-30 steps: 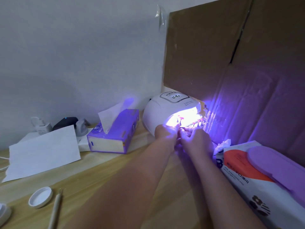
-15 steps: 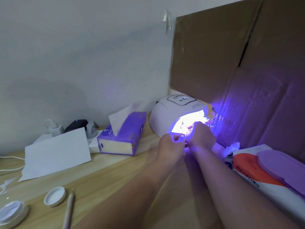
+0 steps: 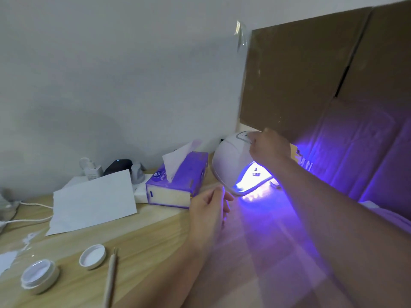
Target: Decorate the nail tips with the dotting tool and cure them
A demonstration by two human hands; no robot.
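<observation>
The right hand (image 3: pixel 270 146) rests on top of the white curing lamp (image 3: pixel 230 165), its fingers curled down against the lamp's control panel, where one fingertip seems to press; the panel's readout is hidden under the hand. The left hand (image 3: pixel 210 210) hovers just in front of the lamp's lower left edge, fingers (image 3: pixel 219 192) loosely together and slightly bent, holding nothing.

Below the right-hand fingers, inside the lit mouth of the lamp, small dark shapes on a stand (image 3: pixel 255 172) sit in the violet glow; they are too small and bright-washed to say whether they are the nail tips. Another small piece (image 3: pixel 274 185) lies just outside the opening, to the right of the left-hand fingers.

The dotting tool (image 3: pixel 111 278), a thin pale stick, lies on the wooden surface (image 3: pixel 155 236) well apart from both hands, toward the near left. Just left of it sits a white lid (image 3: pixel 92 256), and further left an open white jar (image 3: pixel 40 276).

Left of the left-hand fingers stands a purple tissue box (image 3: pixel 178 185) with a tissue sticking up; it carries a round logo and some print too small to read. Beyond it lie a sheet of white paper (image 3: pixel 93 201), white plugs (image 3: pixel 91 170), a dark device with a small blue light (image 3: pixel 117 166) and a white cable (image 3: pixel 26 218). Brown cardboard (image 3: pixel 333 90) stands behind the lamp, washed violet on its lower part.
</observation>
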